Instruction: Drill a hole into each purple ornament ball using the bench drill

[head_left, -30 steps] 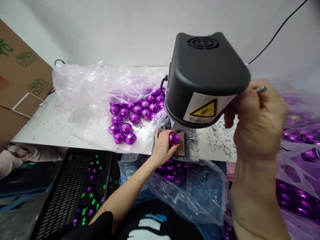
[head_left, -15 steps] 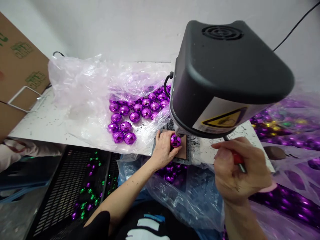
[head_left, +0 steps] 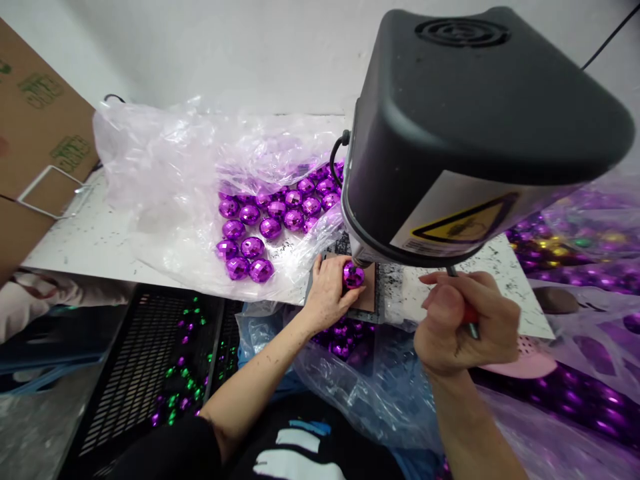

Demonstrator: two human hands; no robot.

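A shiny purple faceted ball point(head_left: 353, 274) is gripped between the thumb and fingers of my left hand point(head_left: 330, 291), on the brown plate point(head_left: 368, 293) under the black machine head point(head_left: 465, 127). The lower tip of the machine is just above the ball; whether they touch I cannot tell. My right hand point(head_left: 465, 323) is wrapped round a red-handled lever point(head_left: 470, 313) on the machine's right side. Several more purple balls point(head_left: 271, 228) lie left of the plate, partly on and under clear plastic point(head_left: 165, 153).
A cardboard box point(head_left: 40, 120) stands at the far left. Black crates point(head_left: 130, 360) with green and purple beads are below the table point(head_left: 65, 247). Bagged purple beads point(head_left: 570, 400) and a pink perforated item point(head_left: 525, 363) lie at the right.
The machine head appears larger and higher in view. My right hand has shifted left with the lever. My left hand still holds the ball, whose surface looks turned.
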